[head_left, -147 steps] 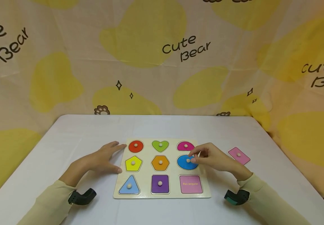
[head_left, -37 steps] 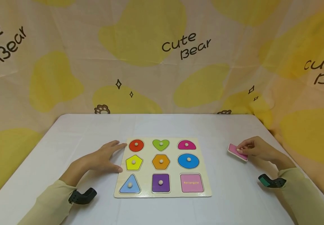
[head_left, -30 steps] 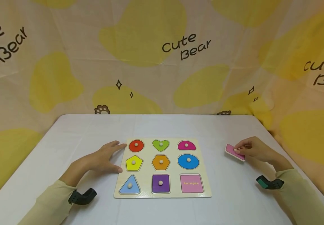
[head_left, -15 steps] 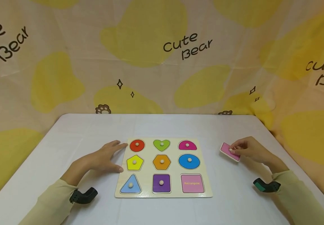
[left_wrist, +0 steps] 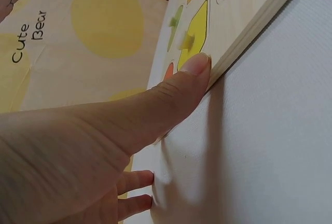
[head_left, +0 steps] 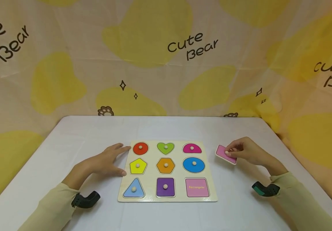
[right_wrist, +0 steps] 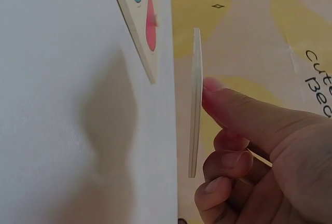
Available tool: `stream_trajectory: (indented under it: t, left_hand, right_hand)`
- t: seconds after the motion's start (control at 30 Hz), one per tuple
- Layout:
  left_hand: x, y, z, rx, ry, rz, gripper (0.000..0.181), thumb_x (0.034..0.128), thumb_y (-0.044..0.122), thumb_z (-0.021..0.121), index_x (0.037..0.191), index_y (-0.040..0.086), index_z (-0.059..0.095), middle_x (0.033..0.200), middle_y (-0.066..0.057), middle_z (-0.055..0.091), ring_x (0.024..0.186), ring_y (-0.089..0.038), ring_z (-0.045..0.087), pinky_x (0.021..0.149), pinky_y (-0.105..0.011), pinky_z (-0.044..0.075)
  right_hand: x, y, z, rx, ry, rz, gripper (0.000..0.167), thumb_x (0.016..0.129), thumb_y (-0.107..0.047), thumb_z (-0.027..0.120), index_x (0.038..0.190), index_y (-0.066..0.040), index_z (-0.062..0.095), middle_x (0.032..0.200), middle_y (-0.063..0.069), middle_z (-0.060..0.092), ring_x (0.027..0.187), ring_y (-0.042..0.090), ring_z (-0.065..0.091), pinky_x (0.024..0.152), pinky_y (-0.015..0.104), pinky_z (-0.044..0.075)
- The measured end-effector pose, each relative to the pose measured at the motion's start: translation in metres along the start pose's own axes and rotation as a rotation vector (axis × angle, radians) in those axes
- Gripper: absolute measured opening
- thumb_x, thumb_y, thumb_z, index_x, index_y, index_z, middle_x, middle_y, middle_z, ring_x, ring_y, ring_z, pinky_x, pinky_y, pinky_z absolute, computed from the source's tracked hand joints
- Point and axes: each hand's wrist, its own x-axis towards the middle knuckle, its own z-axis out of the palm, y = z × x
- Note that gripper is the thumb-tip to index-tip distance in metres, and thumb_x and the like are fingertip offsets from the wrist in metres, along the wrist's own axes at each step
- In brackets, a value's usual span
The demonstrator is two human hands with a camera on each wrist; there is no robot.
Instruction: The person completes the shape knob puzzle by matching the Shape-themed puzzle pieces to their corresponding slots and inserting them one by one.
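A wooden peg puzzle board [head_left: 151, 181] lies flat, with several coloured shapes seated in it, each with a small knob. Its lower right recess [head_left: 197, 191] is pink, reads "Rectangular" and holds no piece. My right hand [head_left: 248, 152] pinches the knob of a pink rectangular puzzle piece [head_left: 222, 152], held tilted above the table just right of the board. In the right wrist view that piece [right_wrist: 195, 105] shows edge-on, off the table surface. My left hand [head_left: 103, 162] touches the board's left edge with thumb and fingertips; the thumb [left_wrist: 179, 92] rests at the edge beside the yellow pentagon [left_wrist: 194, 37].
The board and hands are on a white table [head_left: 166, 130]. Behind it hangs a yellow patterned cloth [head_left: 154, 38] printed "Cute Bear". A dark band sits on the left wrist [head_left: 86, 200] and another on the right wrist [head_left: 266, 189].
My right hand has left the blue oval, picked up the pink rectangular piece from the table at right and carried it left toward the board. My left hand has stayed at the board's edge.
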Motion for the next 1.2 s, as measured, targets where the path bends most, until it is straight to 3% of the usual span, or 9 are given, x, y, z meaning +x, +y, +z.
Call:
stream_trajectory:
  t: [0.33, 0.57, 0.93, 1.2]
  left_hand:
    - [0.005, 0.001, 0.001, -0.005, 0.006, 0.004, 0.099, 0.0765, 0.045, 0.085, 0.158, 0.018, 0.036, 0.163, -0.028, 0.025, 0.148, -0.053, 0.023, 0.111, -0.075, 0.033]
    - [0.005, 0.001, 0.001, -0.008, 0.004, 0.015, 0.098, 0.0769, 0.044, 0.085, 0.157, 0.017, 0.036, 0.163, -0.029, 0.025, 0.148, -0.053, 0.023, 0.112, -0.074, 0.033]
    - [0.002, 0.001, 0.000, -0.006, 0.006, -0.002, 0.099, 0.0764, 0.045, 0.085, 0.158, 0.017, 0.035, 0.163, -0.028, 0.025, 0.149, -0.053, 0.023, 0.111, -0.075, 0.033]
    - [0.002, -0.001, 0.001, -0.010, 0.006, -0.010, 0.098, 0.0772, 0.045, 0.085, 0.158, 0.017, 0.035, 0.163, -0.028, 0.024, 0.149, -0.053, 0.023, 0.111, -0.075, 0.032]
  right_hand:
    - [0.009, -0.025, 0.012, 0.025, -0.056, -0.018, 0.016, 0.090, -0.011, 0.076, 0.102, -0.001, 0.077, 0.086, 0.007, 0.067, 0.070, 0.009, 0.050, 0.056, 0.017, 0.042]
    - [0.009, -0.036, 0.020, 0.036, -0.057, -0.027, 0.017, 0.089, -0.012, 0.077, 0.102, -0.002, 0.078, 0.082, 0.005, 0.063, 0.068, 0.011, 0.049, 0.055, 0.016, 0.041]
    - [0.012, -0.037, 0.033, 0.071, -0.078, -0.118, 0.011, 0.089, -0.011, 0.077, 0.097, -0.004, 0.078, 0.073, 0.000, 0.054, 0.065, 0.011, 0.049, 0.053, 0.018, 0.040]
    - [0.012, -0.037, 0.040, 0.093, -0.115, -0.115, 0.010, 0.089, -0.013, 0.078, 0.097, -0.007, 0.079, 0.071, -0.001, 0.051, 0.066, 0.010, 0.050, 0.055, 0.016, 0.042]
